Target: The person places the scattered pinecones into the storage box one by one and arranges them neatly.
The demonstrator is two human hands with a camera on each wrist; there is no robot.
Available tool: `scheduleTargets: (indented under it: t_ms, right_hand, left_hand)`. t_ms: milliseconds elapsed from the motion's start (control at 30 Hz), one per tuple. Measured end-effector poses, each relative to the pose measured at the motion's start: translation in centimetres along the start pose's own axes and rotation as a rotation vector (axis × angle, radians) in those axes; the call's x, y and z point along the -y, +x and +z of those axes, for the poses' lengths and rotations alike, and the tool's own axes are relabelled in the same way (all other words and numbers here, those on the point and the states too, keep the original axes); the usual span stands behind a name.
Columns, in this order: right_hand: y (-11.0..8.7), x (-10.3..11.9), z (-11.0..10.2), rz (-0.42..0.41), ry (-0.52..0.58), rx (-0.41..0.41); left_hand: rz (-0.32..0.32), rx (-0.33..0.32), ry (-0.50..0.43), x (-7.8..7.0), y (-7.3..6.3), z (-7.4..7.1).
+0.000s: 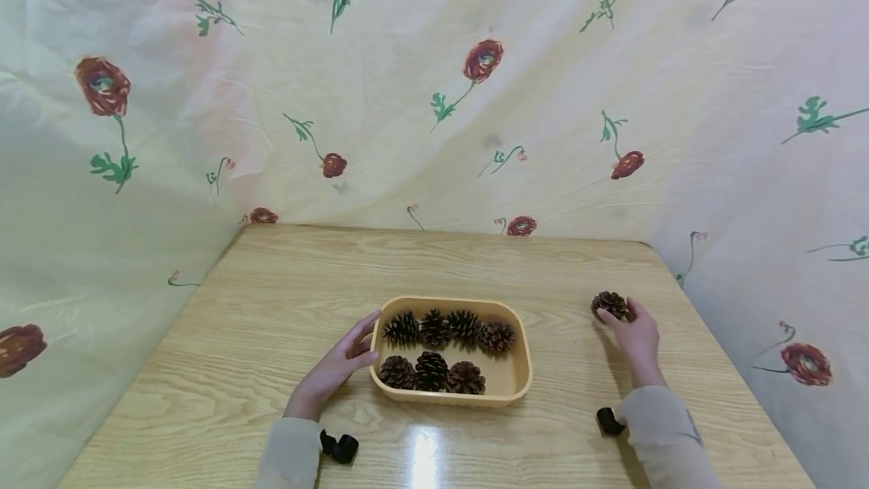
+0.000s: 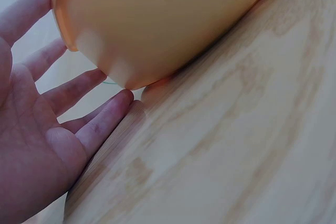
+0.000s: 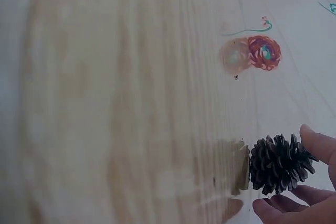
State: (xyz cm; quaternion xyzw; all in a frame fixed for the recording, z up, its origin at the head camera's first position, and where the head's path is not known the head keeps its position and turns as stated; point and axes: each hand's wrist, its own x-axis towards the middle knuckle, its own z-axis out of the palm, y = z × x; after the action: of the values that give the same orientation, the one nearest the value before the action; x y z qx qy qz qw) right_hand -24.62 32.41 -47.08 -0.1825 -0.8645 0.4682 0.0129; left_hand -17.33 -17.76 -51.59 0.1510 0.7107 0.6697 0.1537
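Observation:
At the right side of the table, my right hand [image 1: 640,332] holds a brown pine cone [image 1: 609,306] between thumb and fingers. The right wrist view shows this pine cone [image 3: 281,164] with its scales spread, close to the tabletop; whether it touches the wood I cannot tell. A yellow-orange plastic container [image 1: 521,368] stands in the middle, with several pine cones in two rows, the back row [image 1: 464,327] and the front row [image 1: 431,372]. My left hand [image 1: 337,365] rests against the container's left end, fingers spread and nearly straight along its wall [image 2: 157,19].
The wooden table [image 1: 271,285] has a light grain. Cloth [image 1: 380,81] printed with red flowers hangs behind it and on both sides. Black straps [image 1: 339,447] are on both wrists. Bare wood lies between the container and my right hand.

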Motion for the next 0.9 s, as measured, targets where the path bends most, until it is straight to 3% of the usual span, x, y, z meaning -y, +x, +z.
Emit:
scheduleTargets:
  t_ms: [400, 900]
  right_hand:
    - [1.2, 0.0, 0.3, 0.021, -0.005, -0.024]
    - [0.5, 0.3, 0.0, 0.02, 0.04, -0.01]
  left_hand:
    - [-0.012, 0.002, -0.022, -0.1, -0.1, -0.1]
    - [-0.017, -0.007, -0.031, 0.0, 0.1, -0.1]
